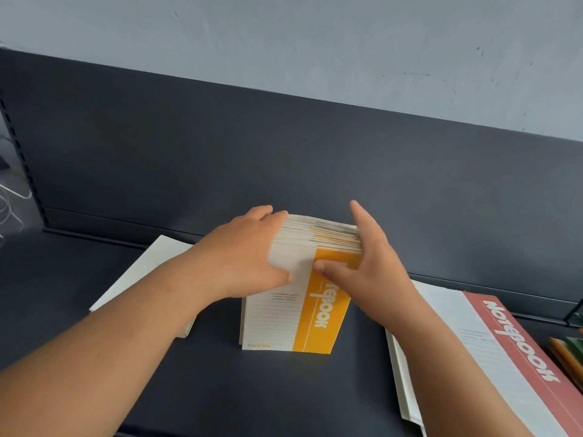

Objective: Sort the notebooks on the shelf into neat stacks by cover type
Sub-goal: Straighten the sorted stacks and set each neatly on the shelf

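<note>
A bundle of several yellow-and-white notebooks [293, 320] stands upright on its bottom edge in the middle of the dark shelf [220, 389]. My left hand [249, 253] grips the bundle's upper left side, fingers over the top edge and thumb on the front cover. My right hand [362, 266] holds the upper right side, thumb laid across the yellow band, fingers straight up along the edge. A stack of red-and-white notebooks [511, 351] lies flat to the right. A stack with a white cover [142, 272] lies flat to the left, partly hidden by my left forearm.
The shelf's dark back panel [284, 152] rises just behind the bundle. Orange and green notebook edges [568, 351] show at the far right. A perforated upright [19, 159] and white wires stand at the far left. Bare shelf lies in front of the bundle.
</note>
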Demonstrator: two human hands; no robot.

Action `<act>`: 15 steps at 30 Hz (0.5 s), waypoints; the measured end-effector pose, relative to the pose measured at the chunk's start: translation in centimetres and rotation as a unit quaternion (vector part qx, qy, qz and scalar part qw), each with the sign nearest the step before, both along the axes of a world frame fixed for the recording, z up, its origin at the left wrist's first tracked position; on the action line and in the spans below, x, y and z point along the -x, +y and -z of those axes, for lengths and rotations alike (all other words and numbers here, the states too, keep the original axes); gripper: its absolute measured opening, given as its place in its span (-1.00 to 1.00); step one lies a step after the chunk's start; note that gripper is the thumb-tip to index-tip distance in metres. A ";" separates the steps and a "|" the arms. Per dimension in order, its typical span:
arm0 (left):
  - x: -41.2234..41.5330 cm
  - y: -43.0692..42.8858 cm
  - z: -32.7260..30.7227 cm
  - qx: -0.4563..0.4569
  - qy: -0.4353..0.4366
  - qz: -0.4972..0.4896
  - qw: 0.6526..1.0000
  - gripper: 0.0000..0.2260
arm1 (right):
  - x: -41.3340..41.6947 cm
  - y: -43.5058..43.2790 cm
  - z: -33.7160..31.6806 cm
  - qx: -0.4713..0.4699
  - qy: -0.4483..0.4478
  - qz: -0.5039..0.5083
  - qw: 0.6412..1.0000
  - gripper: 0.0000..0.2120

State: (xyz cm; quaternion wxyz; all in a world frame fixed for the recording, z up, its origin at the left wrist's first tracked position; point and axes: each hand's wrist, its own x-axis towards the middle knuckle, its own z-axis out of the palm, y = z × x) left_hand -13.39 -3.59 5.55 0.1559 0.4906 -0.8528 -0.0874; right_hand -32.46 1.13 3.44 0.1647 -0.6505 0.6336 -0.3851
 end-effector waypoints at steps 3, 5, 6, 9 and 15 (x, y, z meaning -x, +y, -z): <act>-0.4 0.0 1.0 -0.065 0.240 0.005 0.969 -0.18 | -0.1 -0.1 1.7 -0.017 -0.249 -0.018 0.968 -0.01; -0.4 0.1 2.0 -0.145 0.411 -0.001 0.900 -0.20 | 0.0 -0.5 2.6 -0.029 -0.322 -0.033 0.946 -0.02; -0.3 0.1 2.4 -0.195 0.471 0.002 0.860 -0.24 | 0.0 -0.7 2.9 -0.035 -0.342 -0.046 0.938 -0.05; 0.0 0.0 3.3 -0.289 0.528 0.021 0.798 -0.42 | -0.6 -1.2 3.3 -0.050 -0.368 -0.088 0.924 -0.12; -0.4 -0.4 3.7 -0.305 0.545 0.012 0.781 -0.32 | -0.4 -1.3 3.4 -0.055 -0.367 -0.066 0.926 -0.17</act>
